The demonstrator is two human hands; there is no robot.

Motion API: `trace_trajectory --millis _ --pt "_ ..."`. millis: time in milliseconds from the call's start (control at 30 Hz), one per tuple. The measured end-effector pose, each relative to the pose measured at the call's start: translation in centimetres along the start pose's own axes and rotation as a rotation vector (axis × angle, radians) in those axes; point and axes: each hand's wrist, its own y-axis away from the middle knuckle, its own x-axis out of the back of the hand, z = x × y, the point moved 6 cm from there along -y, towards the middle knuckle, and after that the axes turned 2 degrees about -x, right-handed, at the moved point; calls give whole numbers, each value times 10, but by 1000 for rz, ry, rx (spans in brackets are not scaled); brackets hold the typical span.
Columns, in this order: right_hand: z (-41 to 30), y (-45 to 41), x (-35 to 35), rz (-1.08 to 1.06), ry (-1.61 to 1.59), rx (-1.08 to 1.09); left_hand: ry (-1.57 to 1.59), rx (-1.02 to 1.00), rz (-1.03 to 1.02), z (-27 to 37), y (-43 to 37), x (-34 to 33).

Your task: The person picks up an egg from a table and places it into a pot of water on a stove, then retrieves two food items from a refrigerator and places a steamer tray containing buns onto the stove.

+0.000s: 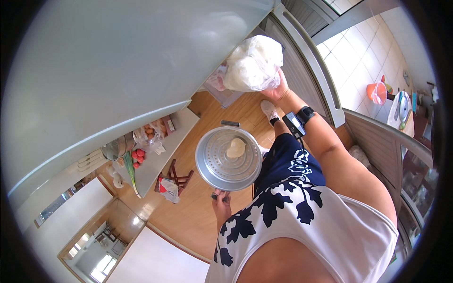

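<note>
My left hand point(222, 203) grips the near black handle of an aluminium steamer basket point(202, 159). Holes in rings cover its base, and one pale, flat, roundish piece of food point(236, 148) lies inside. Farther up, my right hand point(277, 88) supports a bulky white plastic bag point(254, 67) from below, and its fingers are mostly hidden. The bag's contents look white, but I cannot tell what they are. It is in front of the open lower compartment of a refrigerator point(141, 42), above a pulled-out drawer point(226, 98) with another plastic bag point(216, 78) in it.
The refrigerator's open door point(318, 60) stands to the right. On the left, a counter point(155, 164) carries tomatoes point(138, 155), a leek or large scallion point(130, 173) and a bag of eggs point(150, 132). A folding stool point(177, 177) stands on the wood floor point(184, 215).
</note>
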Motion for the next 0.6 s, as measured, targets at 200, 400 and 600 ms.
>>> trace_trajectory --millis 200,400,600 --pt "-13 25 27 79 50 7 1 0 8 1 0 -4" --pt "-4 40 4 -41 19 -77 -1 2 0 2 0 -4" --pt "5 70 -29 2 31 -36 -24 -1 8 5 -4 1"
